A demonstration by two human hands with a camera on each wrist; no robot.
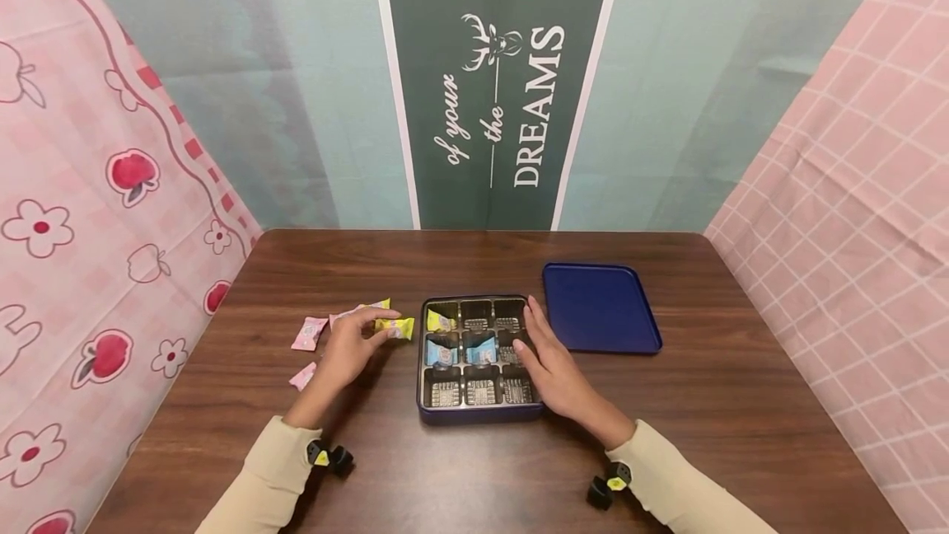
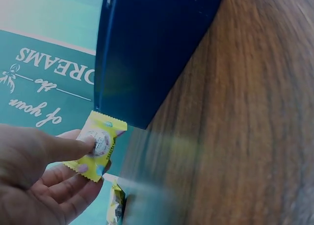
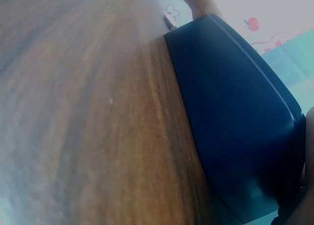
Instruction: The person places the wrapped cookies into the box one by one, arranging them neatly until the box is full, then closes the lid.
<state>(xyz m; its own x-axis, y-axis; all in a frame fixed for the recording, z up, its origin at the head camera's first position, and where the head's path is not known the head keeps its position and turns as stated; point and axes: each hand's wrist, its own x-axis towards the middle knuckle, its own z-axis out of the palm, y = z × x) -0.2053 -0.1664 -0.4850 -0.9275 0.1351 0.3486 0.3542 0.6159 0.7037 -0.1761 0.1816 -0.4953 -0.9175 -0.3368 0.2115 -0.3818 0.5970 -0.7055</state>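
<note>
Pinching yellow-wrapped candy (image 1: 398, 328), left hand (image 1: 352, 353) could drop it if grip slackens; right hand (image 1: 552, 369), seemingly straight-fingered, touches tin (image 1: 480, 416) at three o'clock

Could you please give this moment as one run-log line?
left hand: pinches yellow candy left of box | right hand: on box's right side | inside box: two blue candies, another yellow | lid: on table

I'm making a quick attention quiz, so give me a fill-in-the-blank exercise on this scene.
The packet in the left hand is mainly coloured ____.
The box has ____ compartments.
Two packets in the box's middle row are coloured ____.
For the person, the blue lid lies to the box's ____.
Missing words: yellow; nine; blue; right.
</note>
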